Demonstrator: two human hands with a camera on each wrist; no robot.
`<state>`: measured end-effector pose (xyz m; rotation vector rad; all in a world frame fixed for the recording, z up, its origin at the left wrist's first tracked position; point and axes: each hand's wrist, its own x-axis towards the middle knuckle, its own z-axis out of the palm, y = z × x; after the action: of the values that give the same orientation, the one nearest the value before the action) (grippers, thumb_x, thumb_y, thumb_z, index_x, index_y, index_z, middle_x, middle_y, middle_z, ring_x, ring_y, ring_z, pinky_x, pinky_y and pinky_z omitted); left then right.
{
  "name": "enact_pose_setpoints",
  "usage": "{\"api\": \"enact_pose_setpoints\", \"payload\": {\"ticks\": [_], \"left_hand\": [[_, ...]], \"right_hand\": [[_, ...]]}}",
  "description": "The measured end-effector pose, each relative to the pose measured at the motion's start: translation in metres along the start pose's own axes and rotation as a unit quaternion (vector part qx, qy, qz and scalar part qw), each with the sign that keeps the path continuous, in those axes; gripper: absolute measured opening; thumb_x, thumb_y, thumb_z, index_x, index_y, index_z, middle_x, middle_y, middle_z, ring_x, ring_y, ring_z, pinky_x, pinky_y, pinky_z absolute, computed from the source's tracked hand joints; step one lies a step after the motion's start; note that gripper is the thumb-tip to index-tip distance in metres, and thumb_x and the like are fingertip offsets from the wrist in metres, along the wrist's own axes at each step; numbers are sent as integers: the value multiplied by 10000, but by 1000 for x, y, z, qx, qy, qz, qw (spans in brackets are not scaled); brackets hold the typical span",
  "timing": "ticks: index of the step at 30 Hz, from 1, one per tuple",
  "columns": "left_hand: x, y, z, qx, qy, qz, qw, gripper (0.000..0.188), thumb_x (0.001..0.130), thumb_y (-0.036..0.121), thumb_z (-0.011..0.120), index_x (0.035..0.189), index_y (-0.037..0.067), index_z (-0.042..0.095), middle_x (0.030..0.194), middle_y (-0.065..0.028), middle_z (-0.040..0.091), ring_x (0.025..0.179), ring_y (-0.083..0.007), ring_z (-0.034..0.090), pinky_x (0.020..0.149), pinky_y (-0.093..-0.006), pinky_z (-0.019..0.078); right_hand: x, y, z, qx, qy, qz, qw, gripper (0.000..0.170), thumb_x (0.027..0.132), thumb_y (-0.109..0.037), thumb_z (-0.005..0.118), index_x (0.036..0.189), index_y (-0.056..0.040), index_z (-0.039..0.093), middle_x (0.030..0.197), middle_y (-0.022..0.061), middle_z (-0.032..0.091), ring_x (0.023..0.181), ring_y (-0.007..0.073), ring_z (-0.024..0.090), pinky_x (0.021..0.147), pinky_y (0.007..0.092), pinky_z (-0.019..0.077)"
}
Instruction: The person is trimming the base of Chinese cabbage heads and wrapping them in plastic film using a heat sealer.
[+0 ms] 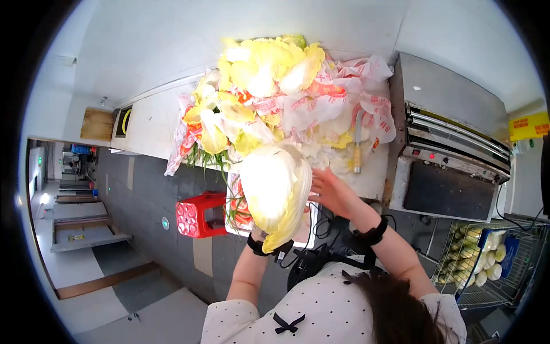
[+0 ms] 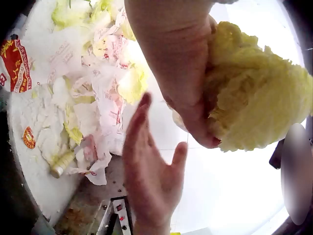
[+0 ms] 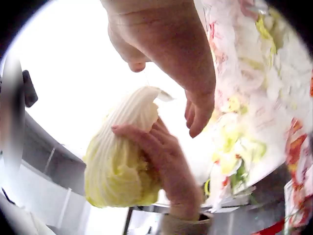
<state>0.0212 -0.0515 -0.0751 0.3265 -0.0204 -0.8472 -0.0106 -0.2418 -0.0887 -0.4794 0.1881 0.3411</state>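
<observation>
The left hand (image 3: 168, 159) holds the cabbage (image 1: 269, 183) from one side. In the right wrist view one digit lies across the pale ribs while the others bend around the flank and are partly lost from sight; how far those hidden fingertips reach cannot be told. The head view shows little of this hand, since the cabbage covers most of it.

The right hand (image 1: 332, 195) holds nothing. Its fingers are extended and only slightly bent, with the thumb spread well away from them. It is beside the cabbage, and both wrist views show a gap between the two.

The cabbage is up in the air, in front of the near edge of the worktop (image 1: 152, 135). In the right wrist view its white, ribbed end points up and its frilled yellow end points down.

On the worktop, loose leaves (image 1: 260, 63) lie heaped over crumpled printed plastic bags (image 1: 286, 112). To the right of the heap lies a knife (image 1: 358, 150), its wooden handle towards the person. A red stool (image 1: 195, 215) is on the floor to the left. To the right, a wire cart (image 1: 481, 258) carries more cabbages (image 1: 478, 261), near a metal machine (image 1: 452, 92).
</observation>
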Motion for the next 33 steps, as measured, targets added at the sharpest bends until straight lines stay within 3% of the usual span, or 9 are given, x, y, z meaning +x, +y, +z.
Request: {"api": "enact_pose_setpoints", "payload": {"ticks": [6,10,14,15,17,18,20,28,33], "left_hand": [[-1,2,22,114,48,2,992,746,804,539,490,1308,21,304,1225,-213,438,1083,-360,472,871,-497,441],[1,7,-6,54,11,78,995,801,761,566,532,1294,11,307,1183,-221,456,1054,-360,485,855,-500,451],[-4,26,-19,-24,-48,140,989,857,718,594,574,1279,1,311,1141,-229,473,1024,-359,497,839,-503,460],[-8,32,-10,-26,-40,134,990,966,639,648,607,1291,10,290,1134,-237,470,1005,-358,501,865,-510,444],[-16,42,-30,-70,-48,143,986,966,638,654,601,1298,23,286,1148,-241,461,1014,-352,500,886,-526,425],[-21,39,-19,-33,32,189,981,976,627,625,636,1332,65,261,1259,-270,378,964,-339,536,816,-493,485],[-30,33,-3,0,70,212,975,978,621,616,647,1341,84,252,1284,-278,332,946,-338,548,798,-487,494],[-36,8,43,27,10,182,983,1004,599,581,693,1376,159,217,1384,-307,148,875,-335,595,729,-465,532],[-43,-3,36,-2,7,123,992,1030,585,603,694,1379,163,208,1381,-322,136,883,-357,600,721,-470,536]], "right_hand": [[-11,-23,51,-44,-31,-99,994,485,850,-167,566,1271,-25,371,1143,78,534,1027,161,525,916,328,391],[-41,-46,78,-24,-5,-184,983,454,816,-32,580,1231,-11,397,1112,72,550,975,135,549,860,280,430],[-53,-62,92,-115,13,-247,962,395,826,-15,560,1194,-6,416,1085,71,559,954,118,556,830,266,444],[-53,-64,92,-113,26,-252,961,392,829,-16,560,1193,-6,416,1081,68,558,962,115,550,833,264,441],[-52,-67,90,-85,42,-260,961,373,840,-33,553,1188,-8,420,1075,64,556,976,116,541,840,267,437],[-51,-68,90,-58,45,-264,962,358,850,-49,546,1184,-10,422,1072,62,555,983,120,537,845,272,435],[-48,-72,88,-7,50,-246,968,324,869,-91,529,1168,-15,430,1065,60,554,995,133,531,855,285,431],[-7,-66,48,84,78,-129,985,220,903,-161,460,1084,-36,455,1051,64,552,981,187,540,875,332,429],[15,-63,30,76,107,-153,980,222,907,-151,445,1095,-34,470,1029,91,586,973,218,567,879,366,445]]}}
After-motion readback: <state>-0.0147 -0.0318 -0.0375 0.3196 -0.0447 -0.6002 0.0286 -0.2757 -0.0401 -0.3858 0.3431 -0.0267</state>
